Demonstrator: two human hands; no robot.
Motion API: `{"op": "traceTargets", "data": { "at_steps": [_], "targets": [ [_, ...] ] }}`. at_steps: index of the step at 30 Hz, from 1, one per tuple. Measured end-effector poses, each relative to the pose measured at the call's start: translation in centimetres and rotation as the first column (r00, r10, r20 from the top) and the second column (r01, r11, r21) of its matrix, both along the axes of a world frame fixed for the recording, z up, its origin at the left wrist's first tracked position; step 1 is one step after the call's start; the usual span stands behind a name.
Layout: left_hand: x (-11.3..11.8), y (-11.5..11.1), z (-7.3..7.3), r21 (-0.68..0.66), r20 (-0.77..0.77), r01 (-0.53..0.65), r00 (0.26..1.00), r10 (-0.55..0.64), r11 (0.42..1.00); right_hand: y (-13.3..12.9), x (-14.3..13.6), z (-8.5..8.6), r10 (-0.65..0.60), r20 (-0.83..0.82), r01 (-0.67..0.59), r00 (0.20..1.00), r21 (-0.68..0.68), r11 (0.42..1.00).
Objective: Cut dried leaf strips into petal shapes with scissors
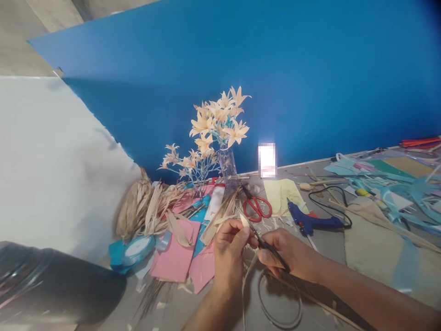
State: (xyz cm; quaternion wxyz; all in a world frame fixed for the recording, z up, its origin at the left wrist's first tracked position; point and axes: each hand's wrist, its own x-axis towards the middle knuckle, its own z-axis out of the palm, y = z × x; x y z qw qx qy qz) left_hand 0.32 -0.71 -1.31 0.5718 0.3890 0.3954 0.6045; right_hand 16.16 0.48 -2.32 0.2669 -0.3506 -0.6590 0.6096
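Left hand [229,250] pinches a pale strip [244,221] between closed fingertips; right hand [296,253] is clamped round a dark metal tool [274,253]; red-handled scissors [254,199] lie just beyond; grey tabletop [329,242] shows between right hand and blue glue gun [306,221], its far edge along a blue panel [327,78].

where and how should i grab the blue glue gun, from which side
Best by the handle of the glue gun, probably from the right and slightly above. The gun lies with its handle stretching right, while the nozzle points away and to the left. Keep fingers clear of the black cord looping just beyond the handle.
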Motion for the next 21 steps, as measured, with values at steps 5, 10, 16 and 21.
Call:
{"op": "traceTargets", "data": {
  "at_steps": [5,10,16,21],
  "targets": [
    [-0.08,0.02,-0.30,0.006,-0.006,0.021,1.000,-0.021,1.000,0.03,-0.09,0.03,-0.005,0.000,0.005,1.000,-0.010,1.000],
    [-0.05,-0.04,-0.18,-0.009,0.010,0.014,1.000,-0.013,1.000,0.00,-0.01,0.10,0.002,0.000,-0.002,1.000,0.018,1.000],
    [-0.06,0.06,-0.28,0.000,0.008,0.000,1.000,0.000,1.000,-0.01,-0.06,-0.13,-0.008,0.005,0.008,1.000,-0.020,1.000],
    [-0.03,0.03,-0.35,0.006,0.013,-0.006,1.000,0.006,1.000,0.00,-0.12,-0.18,-0.024,0.015,0.024,1.000,-0.024,0.999]
  ]
}}
